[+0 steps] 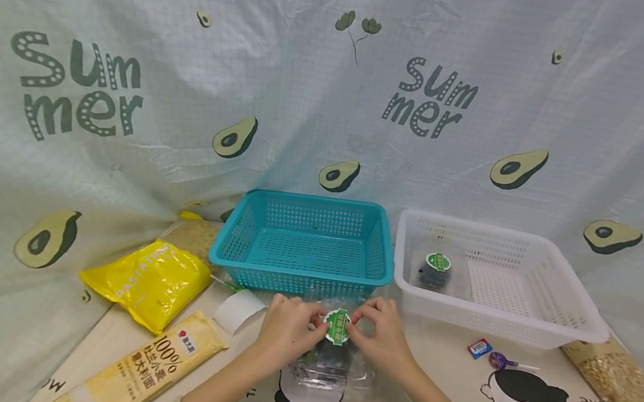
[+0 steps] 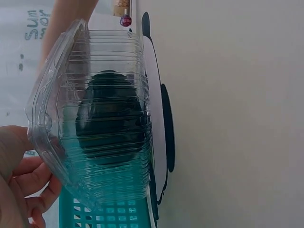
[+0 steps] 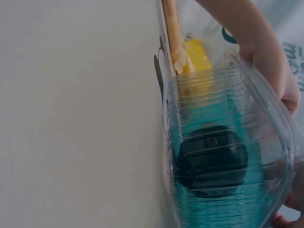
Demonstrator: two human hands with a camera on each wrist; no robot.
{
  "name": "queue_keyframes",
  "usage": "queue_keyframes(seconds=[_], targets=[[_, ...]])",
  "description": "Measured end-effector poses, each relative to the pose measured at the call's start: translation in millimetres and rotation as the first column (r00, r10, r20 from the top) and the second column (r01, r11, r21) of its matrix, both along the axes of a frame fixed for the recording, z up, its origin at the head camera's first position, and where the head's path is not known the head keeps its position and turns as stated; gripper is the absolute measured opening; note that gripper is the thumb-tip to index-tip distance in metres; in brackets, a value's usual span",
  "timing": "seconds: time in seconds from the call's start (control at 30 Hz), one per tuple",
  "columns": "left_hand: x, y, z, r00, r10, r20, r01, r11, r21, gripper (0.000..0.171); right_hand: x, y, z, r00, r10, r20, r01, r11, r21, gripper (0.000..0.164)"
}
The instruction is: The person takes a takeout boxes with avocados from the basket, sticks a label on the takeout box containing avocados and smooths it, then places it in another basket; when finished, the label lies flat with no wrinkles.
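A clear plastic clamshell box (image 1: 333, 376) sits before me on the table, with a dark, rounded fruit (image 2: 111, 118) inside it. Over its lid is a round green-and-white sticker (image 1: 337, 327). My left hand (image 1: 291, 329) pinches the sticker's left edge between thumb and forefinger. From the other side, my right hand (image 1: 381, 335) pinches the right edge in the same way. The ridged side of the box fills much of both wrist views, and the fruit shows through it. Sticker and lid top are hidden there.
Behind the box stands a teal basket (image 1: 300, 278); right of it, a white basket (image 1: 498, 318) holds another stickered box (image 1: 437, 272). A white paper roll (image 1: 239, 311), yellow bag (image 1: 151, 281) and pasta packet (image 1: 148, 366) lie left. A lollipop (image 1: 498, 360) and small candy (image 1: 480, 348) lie right.
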State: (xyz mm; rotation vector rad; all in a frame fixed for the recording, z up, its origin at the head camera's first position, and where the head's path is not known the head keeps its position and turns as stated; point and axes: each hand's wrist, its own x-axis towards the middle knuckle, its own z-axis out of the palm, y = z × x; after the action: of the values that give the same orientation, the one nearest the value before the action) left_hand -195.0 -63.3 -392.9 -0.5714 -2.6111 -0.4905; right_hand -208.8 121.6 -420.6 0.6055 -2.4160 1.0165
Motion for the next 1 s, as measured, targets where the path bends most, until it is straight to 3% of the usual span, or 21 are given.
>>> queue_keyframes(seconds=[0.33, 0.47, 0.6, 0.77, 1.0], targets=[[-1.1, 1.4, -0.7, 0.993, -0.016, -0.119, 0.011, 0.999, -0.044, 0.015, -1.9, 1.0, -1.1, 0.999, 0.001, -0.044, 0.001, 0.998, 0.059, 0.019], [-2.5, 1.3, -3.0, 0.98, -0.066, -0.188, 0.057, 0.997, -0.052, 0.018, -3.2, -1.6, 2.7, 0.988, 0.093, -0.124, -0.078, 0.99, 0.118, 0.019], [-3.7, 1.0, -4.5, 0.984, -0.121, -0.128, 0.118, 0.992, -0.036, 0.021, -2.2, -4.7, 6.2, 0.973, 0.181, -0.141, -0.154, 0.971, 0.184, 0.014], [-5.8, -0.3, -3.6, 0.988, -0.155, -0.03, 0.152, 0.985, -0.076, 0.02, -1.4, -4.8, 5.5, 0.978, 0.165, -0.13, -0.122, 0.951, 0.284, 0.009], [-5.1, -5.7, -3.3, 0.983, -0.174, -0.066, 0.159, 0.971, -0.18, 0.016, -0.4, 0.7, 5.5, 0.965, 0.136, -0.226, -0.054, 0.941, 0.335, 0.009]])
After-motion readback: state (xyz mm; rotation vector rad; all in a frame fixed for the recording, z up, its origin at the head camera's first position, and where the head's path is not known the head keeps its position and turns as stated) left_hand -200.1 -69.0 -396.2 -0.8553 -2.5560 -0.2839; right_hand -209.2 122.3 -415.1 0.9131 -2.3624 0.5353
